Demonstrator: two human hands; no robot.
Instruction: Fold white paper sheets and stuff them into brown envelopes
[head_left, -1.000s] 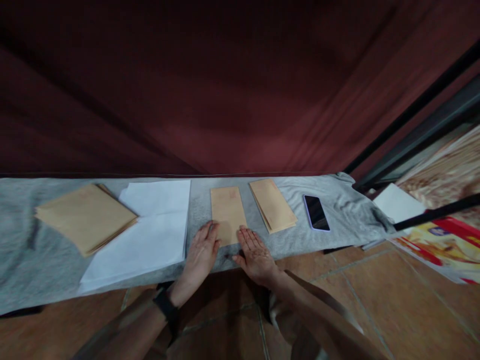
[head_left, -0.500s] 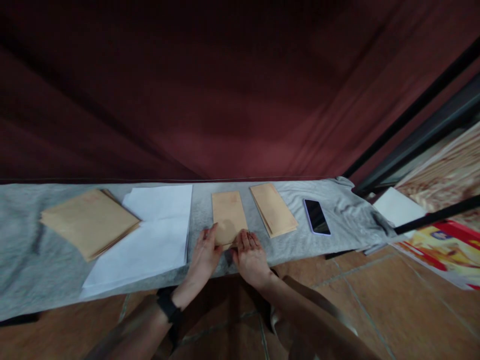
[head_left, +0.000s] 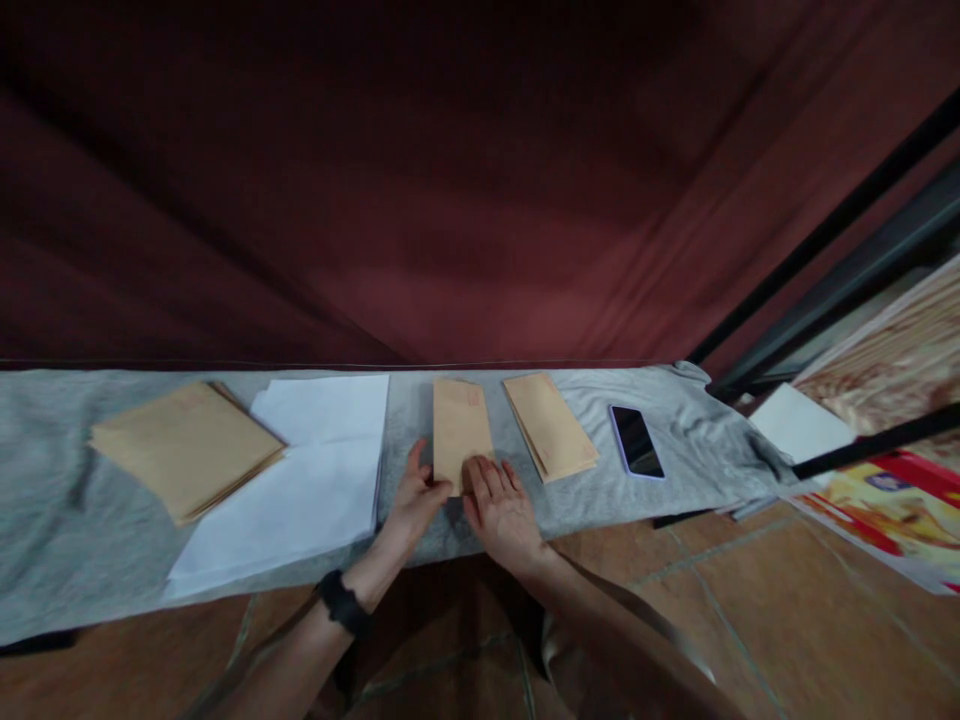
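Observation:
A brown paper envelope [head_left: 459, 425] lies lengthwise in front of me on the grey cloth, with a faint reddish print near its far end. My right hand [head_left: 501, 505] rests flat on its near right part, fingers stretched out. At the near left corner is my left hand [head_left: 411, 505], its thumb touching the envelope and its index finger raised apart. A dark watch band circles the left wrist. Just right of this envelope lie folded or stacked brown envelopes [head_left: 551, 425], slightly fanned at the near end.
A stack of larger brown envelopes [head_left: 187, 445] overlaps white paper sheets [head_left: 319, 490] on the left. To the right lies a phone [head_left: 636, 440] with a pale purple edge. A dark red curtain [head_left: 450, 250] hangs behind the cloth-covered surface; black bars [head_left: 832, 235] and a printed box [head_left: 892, 510] are at far right.
My left hand has loosened from the envelope's left side, its index finger now spread away. My right hand lies flatter. The envelope has shifted slightly right and looks narrower.

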